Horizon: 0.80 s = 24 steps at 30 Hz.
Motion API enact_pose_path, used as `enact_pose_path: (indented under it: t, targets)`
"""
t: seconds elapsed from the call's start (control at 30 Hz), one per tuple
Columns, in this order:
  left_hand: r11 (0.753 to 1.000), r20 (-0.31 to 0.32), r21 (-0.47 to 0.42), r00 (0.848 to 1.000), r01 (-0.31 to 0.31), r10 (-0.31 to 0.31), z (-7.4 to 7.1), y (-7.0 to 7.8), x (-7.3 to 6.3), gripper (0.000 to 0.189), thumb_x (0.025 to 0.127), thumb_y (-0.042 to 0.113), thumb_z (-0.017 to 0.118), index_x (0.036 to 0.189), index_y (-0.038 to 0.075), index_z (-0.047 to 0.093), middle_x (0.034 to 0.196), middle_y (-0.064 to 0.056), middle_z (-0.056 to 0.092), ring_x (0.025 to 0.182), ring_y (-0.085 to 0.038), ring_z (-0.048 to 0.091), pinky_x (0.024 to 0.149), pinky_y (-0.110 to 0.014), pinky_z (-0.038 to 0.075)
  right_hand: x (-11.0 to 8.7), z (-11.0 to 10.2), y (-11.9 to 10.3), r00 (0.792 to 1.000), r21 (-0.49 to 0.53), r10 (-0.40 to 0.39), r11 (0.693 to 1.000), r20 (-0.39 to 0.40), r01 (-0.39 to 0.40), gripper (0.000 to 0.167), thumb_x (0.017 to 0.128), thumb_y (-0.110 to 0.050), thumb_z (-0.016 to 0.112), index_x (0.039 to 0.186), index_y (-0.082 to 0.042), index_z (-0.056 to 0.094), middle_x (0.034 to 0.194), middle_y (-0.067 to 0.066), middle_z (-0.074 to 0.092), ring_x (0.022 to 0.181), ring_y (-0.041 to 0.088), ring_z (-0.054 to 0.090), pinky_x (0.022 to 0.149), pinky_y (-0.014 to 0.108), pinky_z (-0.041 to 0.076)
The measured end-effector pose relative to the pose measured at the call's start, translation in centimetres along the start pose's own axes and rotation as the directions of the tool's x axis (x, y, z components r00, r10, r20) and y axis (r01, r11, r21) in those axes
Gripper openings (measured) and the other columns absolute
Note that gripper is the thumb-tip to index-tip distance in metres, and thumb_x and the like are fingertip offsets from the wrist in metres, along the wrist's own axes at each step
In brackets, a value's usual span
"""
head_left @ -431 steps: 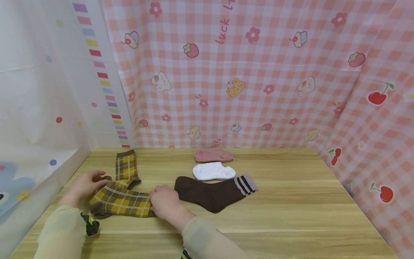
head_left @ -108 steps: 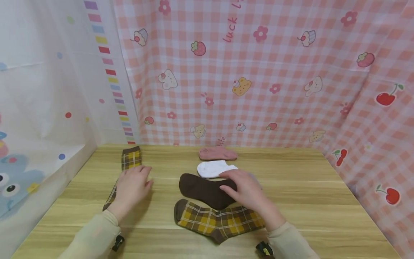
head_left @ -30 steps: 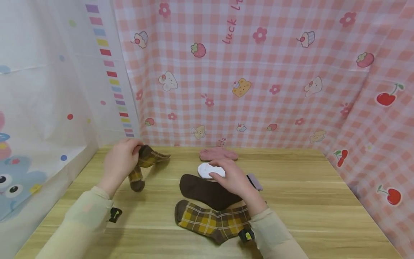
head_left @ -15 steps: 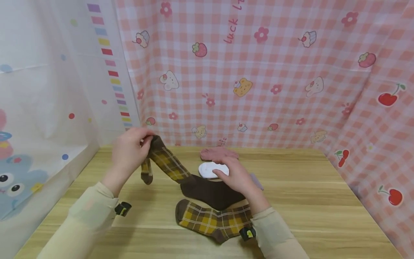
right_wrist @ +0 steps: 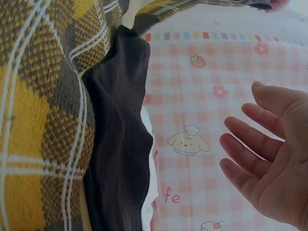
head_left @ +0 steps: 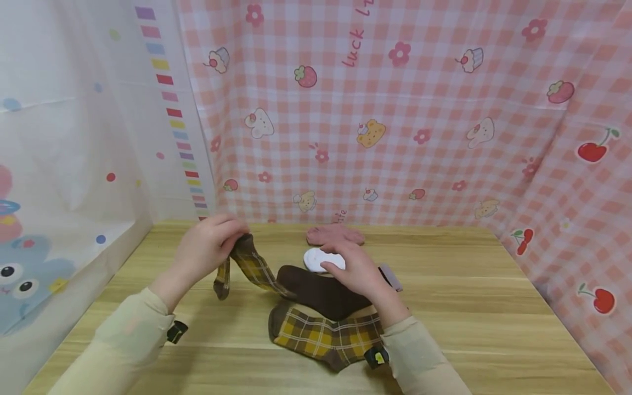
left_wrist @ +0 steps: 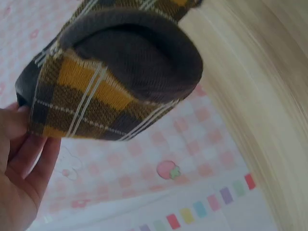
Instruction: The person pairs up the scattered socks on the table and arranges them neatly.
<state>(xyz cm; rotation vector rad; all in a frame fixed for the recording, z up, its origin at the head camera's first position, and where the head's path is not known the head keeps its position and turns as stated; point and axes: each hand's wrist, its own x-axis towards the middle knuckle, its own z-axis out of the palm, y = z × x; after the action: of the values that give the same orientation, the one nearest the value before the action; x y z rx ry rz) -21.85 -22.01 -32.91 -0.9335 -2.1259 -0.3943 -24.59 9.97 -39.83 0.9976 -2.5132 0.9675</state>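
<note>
My left hand (head_left: 207, 247) pinches a yellow-and-brown plaid sock (head_left: 257, 269) by a dark part near its middle and holds it up over the table's left side. One end slopes down to the right, overlapping the toe of a dark brown sock (head_left: 321, 291); the shorter end with a dark tip hangs below the hand. The left wrist view shows the held sock's dark heel (left_wrist: 139, 62) close up. My right hand (head_left: 353, 266), fingers relaxed and holding nothing, hovers over the brown sock and a white sock (head_left: 316, 259). The matching plaid sock (head_left: 321, 334) lies flat in front.
A pink sock (head_left: 333, 234) lies behind the white one, near the back edge of the wooden table (head_left: 494, 329). The flat socks form a column, toes to the left. A pink checked cloth (head_left: 419, 109) hangs behind, and a white cloth (head_left: 64, 137) on the left.
Earlier, both hands handled one plaid sock, which now lies in front of the brown sock. My left hand has since lifted the other from the left, carried it rightward and just lowered slightly.
</note>
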Motion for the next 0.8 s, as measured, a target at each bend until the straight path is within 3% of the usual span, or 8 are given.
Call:
enact_pose_path:
  t: [0.17, 0.37, 0.57, 0.8]
  targets:
    - [0.994, 0.086, -0.053, 0.991, -0.096, 0.101, -0.3, -0.8, -0.9, 0.028, 0.071, -0.016, 0.077, 0.088, 0.006, 0.074, 0.088, -0.004, 0.069, 0.077, -0.021, 0.067, 0.064, -0.037, 0.056, 0.1, 0.2, -0.2, 1.000, -0.010, -0.013, 1.000, 0.025, 0.013, 0.029, 0.090, -0.012, 0.074, 0.116, -0.001, 0.067, 0.113, 0.011, 0.068, 0.107, 0.027, 0.063, 0.092, 0.043, 0.050]
    - [0.979, 0.198, -0.110, 0.961, -0.172, 0.192, -0.2, -1.2, -2.1, 0.032, 0.071, -0.015, 0.076, 0.088, 0.011, 0.072, 0.086, 0.001, 0.067, 0.074, -0.015, 0.066, 0.062, -0.030, 0.056, 0.2, 0.7, -0.8, 0.996, 0.000, -0.008, 1.000, 0.084, 0.008, 0.031, 0.092, -0.016, 0.072, 0.119, -0.002, 0.066, 0.117, 0.010, 0.067, 0.112, 0.026, 0.061, 0.094, 0.041, 0.049]
    - [0.977, 0.279, -0.102, 0.937, -0.188, 0.210, 0.4, -1.2, -3.4, 0.028, 0.075, -0.012, 0.073, 0.083, 0.014, 0.069, 0.081, 0.006, 0.061, 0.068, -0.009, 0.060, 0.058, -0.026, 0.052, 0.6, 1.4, -1.6, 0.993, 0.001, -0.035, 0.999, 0.110, 0.035, 0.030, 0.093, -0.017, 0.071, 0.119, -0.002, 0.066, 0.117, 0.009, 0.067, 0.111, 0.026, 0.061, 0.094, 0.039, 0.049]
    - [0.982, 0.324, -0.108, 0.928, -0.155, 0.182, 1.0, -1.1, -4.6, 0.027, 0.075, -0.010, 0.075, 0.080, 0.016, 0.069, 0.079, 0.007, 0.061, 0.069, -0.007, 0.060, 0.058, -0.026, 0.052, 1.0, 2.0, -2.1, 0.985, -0.014, -0.052, 0.998, 0.167, 0.055, 0.030, 0.095, -0.020, 0.069, 0.120, -0.004, 0.066, 0.117, 0.009, 0.067, 0.108, 0.024, 0.063, 0.093, 0.038, 0.049]
